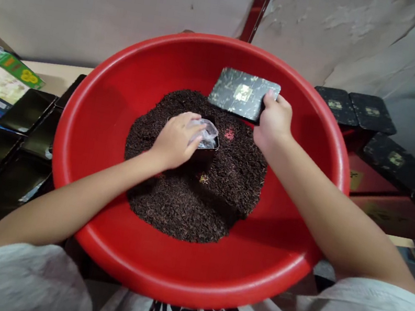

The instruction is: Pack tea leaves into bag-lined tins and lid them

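A big red plastic basin holds a heap of dark, dry loose tea leaves. On the heap stands an open dark metal tin with a crumpled clear plastic bag at its mouth. My left hand is closed on the bag at the tin's left side; some fingertips are hidden by the plastic. Above the heap, my right hand grips the right edge of a dark patterned tin lid with a pale gold label, thumb on top. The lid is held apart from the tin.
Several dark tins stand left of the basin, near a green box with yellow flowers. More patterned tins are stacked at the right. Behind the basin, a dark red wooden piece leans on the peeling wall.
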A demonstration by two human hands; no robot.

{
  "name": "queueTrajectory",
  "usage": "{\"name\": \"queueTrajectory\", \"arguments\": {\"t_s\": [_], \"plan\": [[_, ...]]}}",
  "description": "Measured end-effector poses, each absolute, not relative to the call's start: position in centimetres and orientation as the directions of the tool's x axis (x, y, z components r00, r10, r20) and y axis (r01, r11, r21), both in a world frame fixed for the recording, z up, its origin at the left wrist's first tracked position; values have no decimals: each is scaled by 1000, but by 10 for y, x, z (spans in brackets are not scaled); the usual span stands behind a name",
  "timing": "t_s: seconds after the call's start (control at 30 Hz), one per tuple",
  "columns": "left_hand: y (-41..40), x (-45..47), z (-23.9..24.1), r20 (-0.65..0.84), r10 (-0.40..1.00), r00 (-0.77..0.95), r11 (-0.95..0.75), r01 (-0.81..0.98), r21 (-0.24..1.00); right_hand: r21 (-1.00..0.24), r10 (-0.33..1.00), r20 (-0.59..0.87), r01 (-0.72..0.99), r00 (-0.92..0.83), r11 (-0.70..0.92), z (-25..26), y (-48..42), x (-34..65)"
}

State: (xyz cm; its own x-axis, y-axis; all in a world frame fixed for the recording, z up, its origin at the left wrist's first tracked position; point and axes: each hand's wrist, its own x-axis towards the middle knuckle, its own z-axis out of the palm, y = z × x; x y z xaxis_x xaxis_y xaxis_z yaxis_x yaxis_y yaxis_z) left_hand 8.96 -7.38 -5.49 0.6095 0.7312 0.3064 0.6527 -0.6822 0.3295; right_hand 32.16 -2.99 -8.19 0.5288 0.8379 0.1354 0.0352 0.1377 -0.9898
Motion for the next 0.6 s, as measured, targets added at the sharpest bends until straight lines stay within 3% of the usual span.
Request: {"name": "queueTrajectory", "arguments": {"t_s": [0.13,0.23,0.33,0.47,0.6], "plan": [[-84,101,-49,273,748,606,-662,714,228,-996,869,57,-32,492,84,-98,-23,334],[-77,99,-42,222,747,626,-662,732,161,-991,895,135,60,426,120,-103,-22,333],[-71,96,-37,142,724,675,-690,713,123,-965,830,253,191,498,180,-94,-26,328],[-68,99,-35,120,737,665,-675,713,190,-920,701,378,328,605,213,-68,-42,313],[-58,108,-32,52,840,541,-522,777,351,-818,709,529,504,466,279,-48,-60,298]]}}
